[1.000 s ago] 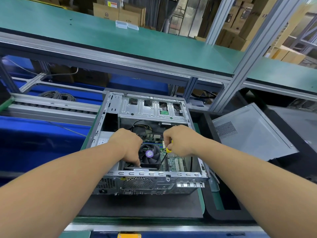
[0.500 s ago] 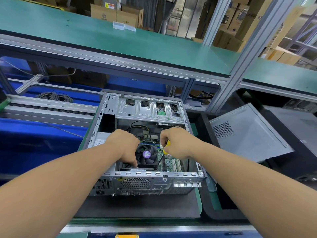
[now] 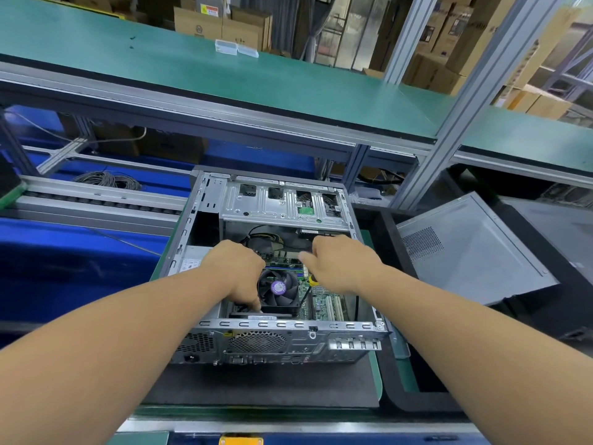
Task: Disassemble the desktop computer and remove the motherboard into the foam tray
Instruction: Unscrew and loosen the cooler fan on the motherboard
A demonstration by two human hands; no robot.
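**Both hands inside open case; motherboard still seated**

Compared with half a second ago, the right hand (image 3: 340, 264) has shifted up and away from the board, its fingers blurred in motion; the left hand (image 3: 236, 271) has barely moved.

The motherboard (image 3: 324, 303) lies flat on the floor of the open computer case (image 3: 276, 329), directly below and between the two hands, its long axis running from the rear panel toward the drive cage (image 3: 282, 203). The cooler fan (image 3: 278, 288) sits on the board, just beside the left hand.

Left hand: fingers curled downward, tips touching the near left corner of the cooler. Right hand: grips a yellow-handled screwdriver (image 3: 312, 280), shaft angled down toward the board; this hand is the nearer to the exposed board area.

Judgement: fastener removal in progress; board not yet free.

A detached side panel (image 3: 475, 248) leans to the right of the case, on the same surface (image 3: 373, 377).
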